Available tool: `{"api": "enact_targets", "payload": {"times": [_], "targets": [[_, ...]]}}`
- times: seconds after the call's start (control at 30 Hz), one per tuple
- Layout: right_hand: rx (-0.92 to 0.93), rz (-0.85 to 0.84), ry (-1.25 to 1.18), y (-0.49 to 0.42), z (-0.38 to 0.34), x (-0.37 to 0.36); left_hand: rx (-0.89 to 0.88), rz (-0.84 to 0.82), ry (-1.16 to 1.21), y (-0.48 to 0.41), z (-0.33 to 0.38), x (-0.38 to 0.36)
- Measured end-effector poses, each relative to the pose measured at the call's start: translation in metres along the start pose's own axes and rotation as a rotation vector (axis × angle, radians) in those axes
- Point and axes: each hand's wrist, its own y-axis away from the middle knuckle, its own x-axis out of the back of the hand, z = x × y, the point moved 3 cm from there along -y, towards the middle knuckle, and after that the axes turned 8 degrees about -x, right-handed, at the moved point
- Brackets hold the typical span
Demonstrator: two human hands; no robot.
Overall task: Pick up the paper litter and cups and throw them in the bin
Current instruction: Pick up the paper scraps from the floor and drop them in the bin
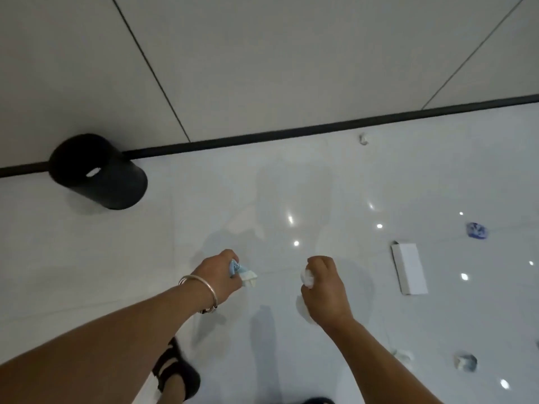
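Left hand (221, 275): fingers curled round a crumpled blue-and-white paper (243, 274), held just above the floor (262, 199); bangle (204, 287) on the wrist. Right hand (326, 290): closed on a white paper wad (307, 277), with more white showing below the palm. The hands are apart, side by side, both loaded. Bin (116, 188): a black cylinder against the black skirting (291, 132), forward and to the left of both hands, with the left hand nearer; a pale scrap shows in its mouth. The drop-off therefore looks to lie up-left, with the left hand's load likely first. Litter left on the floor, all to the right: a white carton (409, 268), long axis running away from the person, nearest the right hand; a blue-patterned crumple (477, 230) beyond it; a small white scrap (363, 139) by the skirting; a white scrap (404, 355) and a grey-white wad (466, 363) low right. Black sandal (175, 371) at bottom left.
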Motion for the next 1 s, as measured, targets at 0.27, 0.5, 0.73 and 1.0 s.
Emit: {"api": "enact_targets", "payload": {"times": [0.27, 0.5, 0.73, 1.0], "targets": [[0.173, -0.184, 0.163, -0.037, -0.208, -0.148, 0.131, 0.134, 0.203, 0.004, -0.185, 0.136], [0.258, -0.189, 0.265, -0.064, -0.367, -0.251, 0.218, 0.291, 0.279, 0.004, -0.294, 0.255], [0.325, -0.245, 0.271, -0.122, -0.448, -0.311, 0.353, 0.340, 0.350, -0.022, -0.361, 0.306], [0.279, -0.446, 0.052, -0.215, -0.512, -0.368, 0.449, 0.426, 0.467, -0.102, -0.414, 0.351]]}}
